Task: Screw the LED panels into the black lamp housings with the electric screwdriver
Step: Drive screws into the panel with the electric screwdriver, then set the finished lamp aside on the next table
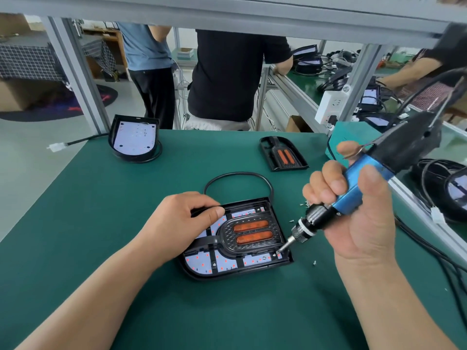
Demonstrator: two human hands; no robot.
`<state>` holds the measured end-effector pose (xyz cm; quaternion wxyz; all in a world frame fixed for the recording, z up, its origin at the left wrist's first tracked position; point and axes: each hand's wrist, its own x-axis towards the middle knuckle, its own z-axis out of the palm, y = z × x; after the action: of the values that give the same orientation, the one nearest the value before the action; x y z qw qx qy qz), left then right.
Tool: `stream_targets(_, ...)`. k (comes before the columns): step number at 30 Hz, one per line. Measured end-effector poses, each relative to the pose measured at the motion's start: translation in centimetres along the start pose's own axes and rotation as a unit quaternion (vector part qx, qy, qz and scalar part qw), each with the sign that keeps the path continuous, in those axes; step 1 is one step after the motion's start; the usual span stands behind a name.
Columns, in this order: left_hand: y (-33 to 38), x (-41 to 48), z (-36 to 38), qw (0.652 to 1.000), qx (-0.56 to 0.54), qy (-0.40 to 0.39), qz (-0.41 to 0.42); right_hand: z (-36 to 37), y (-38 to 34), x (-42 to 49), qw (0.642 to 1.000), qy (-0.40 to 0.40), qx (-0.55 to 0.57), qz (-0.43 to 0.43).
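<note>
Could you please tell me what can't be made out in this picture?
Head view: the screw under the screwdriver tip is too small to judge.
Head view: the left hand covers the lamp housing's far left corner.
Head view: the screwdriver's upper end is blurred; its cable leaves the right edge.

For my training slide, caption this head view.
Right hand sets the electric screwdriver at a corner of the lamp housing; left hand grips its edge.
</note>
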<state>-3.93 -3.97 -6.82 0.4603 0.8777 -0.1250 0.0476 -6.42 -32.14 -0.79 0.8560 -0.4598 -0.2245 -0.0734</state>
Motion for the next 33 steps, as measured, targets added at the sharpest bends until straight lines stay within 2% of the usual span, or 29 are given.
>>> stream_targets(7, -0.3, 0.1, 0.0, 1.0, -0.006, -0.003, -0.003, -3.2, -2.8, 1.0, 0.983, 0.175, -0.005, -0.051)
stream_targets(12, -0.3, 0.2, 0.0, 1.0, -0.005, -0.003, 0.001, -6.4, -5.2, 0.9, 0.961, 0.274, -0.023, -0.015)
stream_targets(16, -0.4, 0.1, 0.1, 1.0, -0.005, -0.002, 0.001, -9.5, -8.1, -0.1, 0.953, 0.273, -0.122, 0.056)
stream_targets(19, -0.4, 0.1, 0.1, 1.0, -0.004, -0.003, -0.003, -10.8, -10.7, -1.1, 0.927, 0.263, -0.246, 0.111)
stream_targets(21, -0.3, 0.2, 0.1, 1.0, -0.002, -0.003, -0.005, -11.4, -12.1, -1.8, 0.882, 0.241, -0.382, 0.134)
stream_targets(24, -0.4, 0.2, 0.1, 1.0, 0.003, -0.005, -0.007, -12.2, -13.0, -2.8, 0.756, 0.184, -0.593, 0.209)
stream_targets(27, -0.4, 0.2, 0.0, 1.0, 0.007, -0.006, -0.013, -13.9, -12.4, -3.2, 0.643, 0.14, -0.714, 0.24)
stream_targets(29, -0.4, 0.1, 0.0, 1.0, 0.006, -0.008, -0.015, -15.2, -11.3, -3.5, 0.579, 0.129, -0.773, 0.225)
stream_targets(31, -0.3, 0.1, -0.1, 1.0, 0.006, -0.009, -0.014, -16.4, -10.4, -3.7, 0.539, 0.131, -0.805, 0.208)
stream_targets(33, -0.2, 0.1, -0.2, 1.0, 0.007, -0.01, -0.014, -17.2, -10.1, -3.8, 0.524, 0.142, -0.814, 0.205)
